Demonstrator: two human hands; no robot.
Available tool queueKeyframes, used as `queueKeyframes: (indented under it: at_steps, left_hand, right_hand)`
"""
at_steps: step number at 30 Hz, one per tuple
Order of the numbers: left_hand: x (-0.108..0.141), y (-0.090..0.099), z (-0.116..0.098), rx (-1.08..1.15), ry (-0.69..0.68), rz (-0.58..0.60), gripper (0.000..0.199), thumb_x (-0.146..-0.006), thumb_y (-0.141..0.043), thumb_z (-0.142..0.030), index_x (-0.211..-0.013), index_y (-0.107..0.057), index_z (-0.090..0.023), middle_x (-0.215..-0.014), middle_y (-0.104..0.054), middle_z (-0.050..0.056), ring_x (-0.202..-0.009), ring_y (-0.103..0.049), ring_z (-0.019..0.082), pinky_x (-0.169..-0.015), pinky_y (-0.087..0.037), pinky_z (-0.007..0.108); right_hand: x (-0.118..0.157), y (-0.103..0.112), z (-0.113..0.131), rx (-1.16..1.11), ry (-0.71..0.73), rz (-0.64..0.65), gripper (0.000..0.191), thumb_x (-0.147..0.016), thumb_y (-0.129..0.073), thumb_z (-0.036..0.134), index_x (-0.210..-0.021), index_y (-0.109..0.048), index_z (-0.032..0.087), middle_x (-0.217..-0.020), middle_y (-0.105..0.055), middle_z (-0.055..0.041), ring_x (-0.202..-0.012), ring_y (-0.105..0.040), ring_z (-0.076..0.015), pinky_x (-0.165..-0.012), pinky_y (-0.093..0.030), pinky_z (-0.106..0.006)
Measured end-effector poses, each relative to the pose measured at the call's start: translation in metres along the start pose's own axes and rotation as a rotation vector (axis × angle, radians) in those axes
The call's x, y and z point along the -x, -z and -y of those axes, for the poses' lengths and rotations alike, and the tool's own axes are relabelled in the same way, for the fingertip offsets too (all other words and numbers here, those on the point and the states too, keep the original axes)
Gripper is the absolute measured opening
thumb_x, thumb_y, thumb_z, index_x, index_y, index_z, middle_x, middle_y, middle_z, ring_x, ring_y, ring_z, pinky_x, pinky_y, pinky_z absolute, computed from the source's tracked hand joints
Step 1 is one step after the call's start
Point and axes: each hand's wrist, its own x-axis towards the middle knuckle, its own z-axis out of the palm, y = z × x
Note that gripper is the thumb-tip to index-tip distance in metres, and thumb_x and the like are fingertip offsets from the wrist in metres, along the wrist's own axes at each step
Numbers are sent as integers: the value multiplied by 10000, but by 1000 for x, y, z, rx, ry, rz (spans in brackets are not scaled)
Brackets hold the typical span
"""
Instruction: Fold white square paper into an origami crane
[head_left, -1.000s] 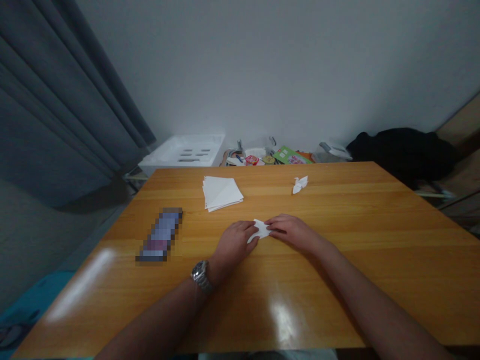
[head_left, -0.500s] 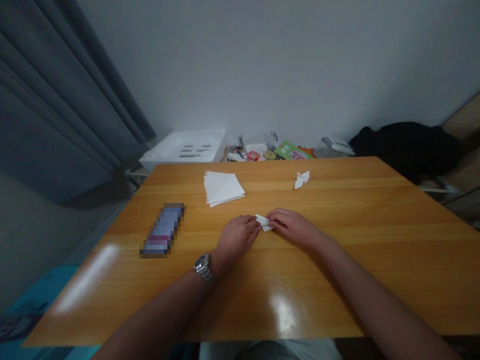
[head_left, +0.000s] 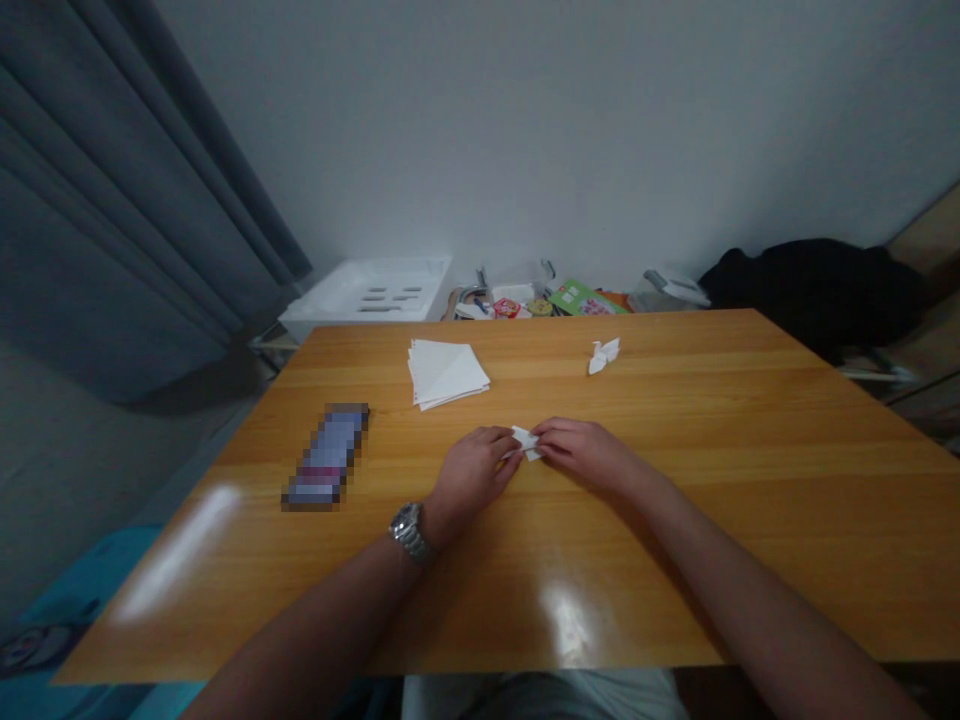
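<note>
A small folded piece of white paper [head_left: 527,442] lies between my two hands over the middle of the table. My left hand [head_left: 476,467], with a silver watch on its wrist, pinches the paper's left side. On the right side, the fingers of my right hand [head_left: 581,447] are closed on the same paper. Fingers cover both of its ends, so its full shape is hidden. Beyond my right hand stands a white origami crane [head_left: 604,355]. A stack of white paper sheets [head_left: 448,374] rests beyond my left hand.
A pixelated phone [head_left: 328,457] lies at the left of the wooden table [head_left: 712,400]. Behind the far edge are a white slotted tray [head_left: 375,290], a green booklet [head_left: 581,298] and small items. A black cloth-like heap [head_left: 817,290] sits at the far right, and a grey curtain [head_left: 112,190] hangs left.
My right fingers have shifted slightly on the folded paper, and a bit more of its right part shows. Both hands stay in nearly the same place. The view has tilted very slightly.
</note>
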Motion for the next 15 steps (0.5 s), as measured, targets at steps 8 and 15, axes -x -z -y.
queueKeyframes:
  at_steps: [8,15]
  left_hand:
    - [2,-3,2,31,-8,-20,247,-1019,-492,-326,-1099,-695,-211,-1165,-711,62,-1059,-651,217,-934,-521,350]
    - [1,-4,4,28,-1,-14,253,-1022,-470,-298,-1071,-695,-193,-1118,-716,81,-1035,-649,222,-918,-513,341]
  right_hand:
    - [0,-1,-4,-89,-70,-47,114,-930,-626,207,-930,-738,182,-1011,-729,-89,-913,-679,-200,-829,-530,-317]
    - [-1,1,-1,-143,-57,-6,121,-911,-639,181,-842,-738,189,-1032,-715,-90,-917,-664,-204,-840,-515,-330]
